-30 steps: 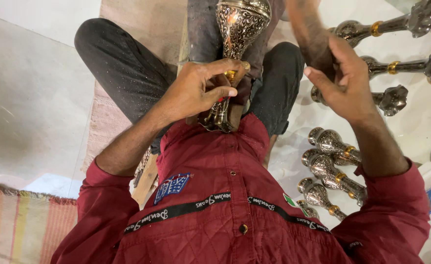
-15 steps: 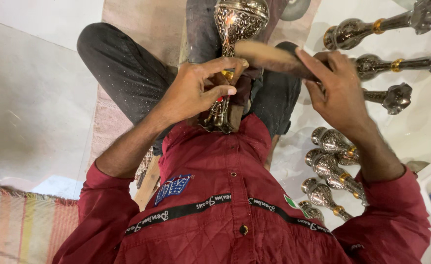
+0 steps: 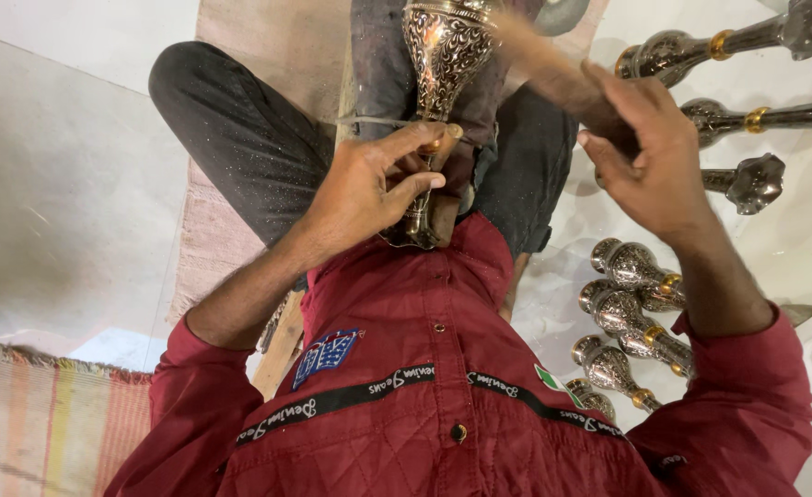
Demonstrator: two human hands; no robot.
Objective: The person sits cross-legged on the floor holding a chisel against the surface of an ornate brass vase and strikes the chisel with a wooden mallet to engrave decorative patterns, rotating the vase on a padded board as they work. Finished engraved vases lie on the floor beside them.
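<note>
White floor [image 3: 56, 184] is sat on while an engraved vase [image 3: 445, 51] is steadied by its neck in the left hand [image 3: 369, 189] and a wooden tool [image 3: 553, 78] is gripped in the right hand [image 3: 655, 156].

Bright, even indoor light; glare on the pale floor [image 3: 65, 184] at nine o'clock; motion blur smears the right hand [image 3: 650, 156] toward one o'clock; edges bend slightly.

The left hand [image 3: 369, 189] pinches the narrow neck of an engraved metal vase [image 3: 445, 55] above the lap. Just right of the vase, the right hand [image 3: 650, 156] grips a blurred wooden stick [image 3: 553, 69]. Further right, similar metal pieces [image 3: 632, 313] lie on the floor.
</note>
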